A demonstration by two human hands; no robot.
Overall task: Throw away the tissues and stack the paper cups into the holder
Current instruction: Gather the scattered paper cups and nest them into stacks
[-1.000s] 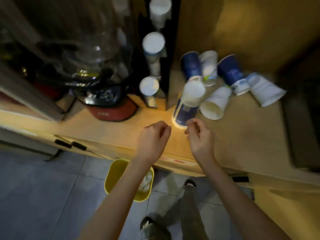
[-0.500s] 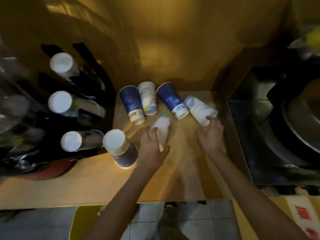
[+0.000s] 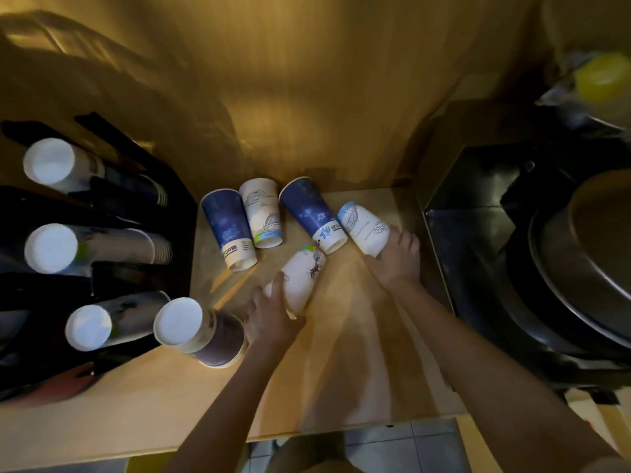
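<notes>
Both grips are closing on fallen cups. The left hand (image 3: 269, 319) has its fingers spread around the near, open end of a white cup (image 3: 302, 279) that lies on its side on the bench (image 3: 341, 370); thumb and forefinger touch its wall, though whether they pinch firmly cannot be told through the blur. The right hand (image 3: 397, 257) cups the near end of a second white cup (image 3: 363, 225), further right, fingers curled against its rim.

Each cup's long axis runs from the hand away toward the far wall, so each mouth faces its own hand. The cup holder (image 3: 102, 254), black with three rows of stacked cups, stands to the left, nearer the left hand. An upturned blue cup (image 3: 201, 332) stands between holder and left hand. Three more cups lie at the far side: a blue cup (image 3: 227, 228), a pale printed cup (image 3: 261, 213) and another blue cup (image 3: 310, 213). No tissues are visible.
</notes>
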